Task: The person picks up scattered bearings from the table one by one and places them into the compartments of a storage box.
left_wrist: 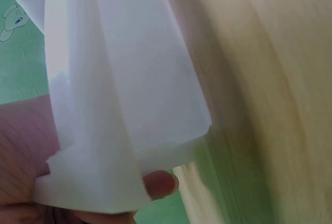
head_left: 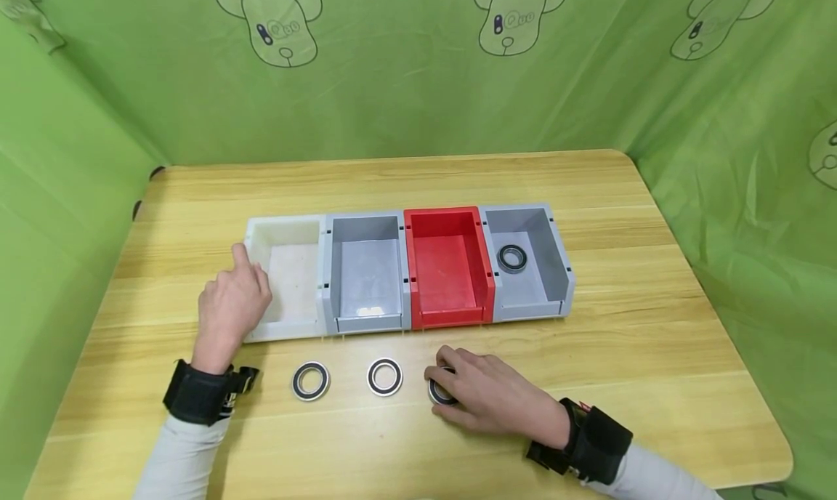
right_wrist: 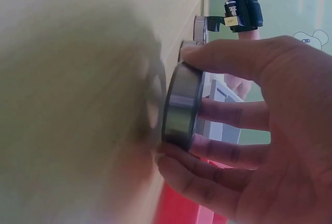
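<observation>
The right hand point(head_left: 487, 394) pinches a ring point(right_wrist: 181, 107), smooth enough to slip, and the left hand point(head_left: 232, 300), gripping the white bin point(head_left: 288, 331), could pull it askew.

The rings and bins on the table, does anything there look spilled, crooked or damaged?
Nothing stands out: the four bins stand side by side, the two uncovered rings lie flat, and no spill or damage shows.

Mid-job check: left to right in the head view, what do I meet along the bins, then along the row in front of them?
Bins: white bin → middle gray bin → red bin → end gray bin with a bearing inside.
Front row: left bearing → middle bearing → right bearing, held by the right hand.
</observation>
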Motion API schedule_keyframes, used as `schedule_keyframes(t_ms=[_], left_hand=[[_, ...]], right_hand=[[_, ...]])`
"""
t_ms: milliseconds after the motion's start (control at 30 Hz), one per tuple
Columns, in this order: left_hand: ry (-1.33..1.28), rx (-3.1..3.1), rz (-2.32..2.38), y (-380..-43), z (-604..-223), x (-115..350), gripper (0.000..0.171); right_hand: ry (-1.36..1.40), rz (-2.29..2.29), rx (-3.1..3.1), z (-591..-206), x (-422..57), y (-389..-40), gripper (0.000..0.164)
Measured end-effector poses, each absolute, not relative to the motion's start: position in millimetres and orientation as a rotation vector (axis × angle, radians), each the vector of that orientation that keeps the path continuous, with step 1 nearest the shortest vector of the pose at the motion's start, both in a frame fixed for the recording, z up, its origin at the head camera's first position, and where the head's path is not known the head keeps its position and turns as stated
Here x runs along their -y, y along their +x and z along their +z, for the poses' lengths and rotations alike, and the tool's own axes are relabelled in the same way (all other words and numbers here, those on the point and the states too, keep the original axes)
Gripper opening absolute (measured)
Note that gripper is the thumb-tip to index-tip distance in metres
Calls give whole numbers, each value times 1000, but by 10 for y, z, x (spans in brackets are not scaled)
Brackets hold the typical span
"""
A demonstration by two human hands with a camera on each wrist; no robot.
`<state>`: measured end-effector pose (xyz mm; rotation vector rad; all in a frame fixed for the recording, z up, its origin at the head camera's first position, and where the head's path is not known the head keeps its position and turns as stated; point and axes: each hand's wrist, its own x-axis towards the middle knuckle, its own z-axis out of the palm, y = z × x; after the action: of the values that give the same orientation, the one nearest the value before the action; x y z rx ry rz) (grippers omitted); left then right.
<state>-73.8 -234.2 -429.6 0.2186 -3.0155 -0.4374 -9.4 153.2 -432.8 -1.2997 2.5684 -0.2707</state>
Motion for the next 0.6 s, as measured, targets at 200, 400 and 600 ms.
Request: schedule_keyframes(t_ms=[200, 400, 600], left_hand=[[216, 3013, -440, -737, -4303, 2339, 31], [204, 2989, -428, -737, -4315, 2334, 28], [203, 2981, -432, -736, -4315, 2330, 28]], right_hand=[[-1277, -278, -2576, -4255, -1540, -125, 45], [-1271, -247, -2633, -4132, -1571, -198, 46], [-1308, -256, -2713, -4013, -1595, -281, 47]])
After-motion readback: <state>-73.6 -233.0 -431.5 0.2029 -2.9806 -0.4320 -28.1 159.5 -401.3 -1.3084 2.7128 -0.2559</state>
